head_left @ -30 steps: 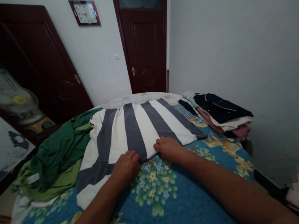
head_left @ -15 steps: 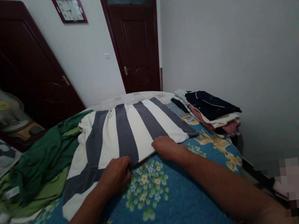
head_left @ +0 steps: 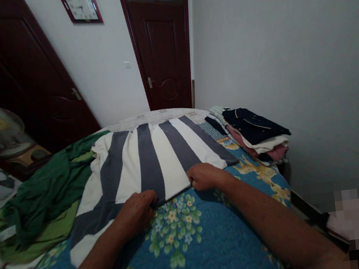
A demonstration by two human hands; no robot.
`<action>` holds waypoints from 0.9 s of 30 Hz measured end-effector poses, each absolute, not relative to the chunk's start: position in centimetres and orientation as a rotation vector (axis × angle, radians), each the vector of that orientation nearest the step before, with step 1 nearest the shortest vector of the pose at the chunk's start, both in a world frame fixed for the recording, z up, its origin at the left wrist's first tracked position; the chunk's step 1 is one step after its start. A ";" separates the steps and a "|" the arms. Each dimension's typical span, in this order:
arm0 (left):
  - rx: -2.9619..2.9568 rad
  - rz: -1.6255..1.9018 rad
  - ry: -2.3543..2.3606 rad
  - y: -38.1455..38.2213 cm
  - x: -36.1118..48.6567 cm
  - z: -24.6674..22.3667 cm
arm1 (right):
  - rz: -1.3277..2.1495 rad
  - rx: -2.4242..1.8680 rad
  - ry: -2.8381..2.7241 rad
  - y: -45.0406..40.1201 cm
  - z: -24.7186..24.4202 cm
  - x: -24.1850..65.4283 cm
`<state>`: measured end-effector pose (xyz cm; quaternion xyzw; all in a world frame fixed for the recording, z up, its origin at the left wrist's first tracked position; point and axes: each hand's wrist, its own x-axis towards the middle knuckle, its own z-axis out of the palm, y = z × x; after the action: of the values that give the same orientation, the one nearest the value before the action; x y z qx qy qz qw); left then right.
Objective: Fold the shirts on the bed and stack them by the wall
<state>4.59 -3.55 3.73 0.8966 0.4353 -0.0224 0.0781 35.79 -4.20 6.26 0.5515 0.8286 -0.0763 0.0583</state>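
A grey-and-white striped garment (head_left: 149,155) lies spread over the blue floral bedcover (head_left: 225,242). Its near edge is pinched by my left hand (head_left: 139,209), close to a grey stripe at the middle. Farther right along that same edge, my right hand (head_left: 204,176) is closed on the cloth. Both hands rest low against the cover, and the fingertips are partly hidden by the hands themselves.
Green clothes (head_left: 48,181) lie loosely heaped at the left. A stack of folded clothes (head_left: 253,127) with a navy piece on top sits at the right, near the wall. Dark red doors (head_left: 164,53) and a clock (head_left: 81,6) are beyond.
My right hand has shifted slightly right along the near edge, still closed. The garment's left part has moved a little left. The view has tilted slightly.
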 end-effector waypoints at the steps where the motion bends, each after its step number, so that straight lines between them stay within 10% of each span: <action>1: 2.674 -0.062 1.309 -3.6 4.5 3.8 | -0.246 1.726 2.481 -4.0 6.3 36.3; 11: 2.618 0.143 1.147 -4.6 3.4 5.2 | -0.197 2.550 1.770 -0.3 3.3 45.4; 17: 2.315 0.697 2.275 -1.2 -4.1 5.8 | 0.066 2.737 1.656 0.7 0.9 49.8; 27: 1.739 0.294 2.515 0.7 -9.5 4.1 | -0.019 2.854 1.625 1.7 -0.5 52.3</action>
<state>-9.47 0.70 4.08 0.5658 0.8182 0.0957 0.0351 52.26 1.75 -0.48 0.8667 0.4936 -0.0058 -0.0713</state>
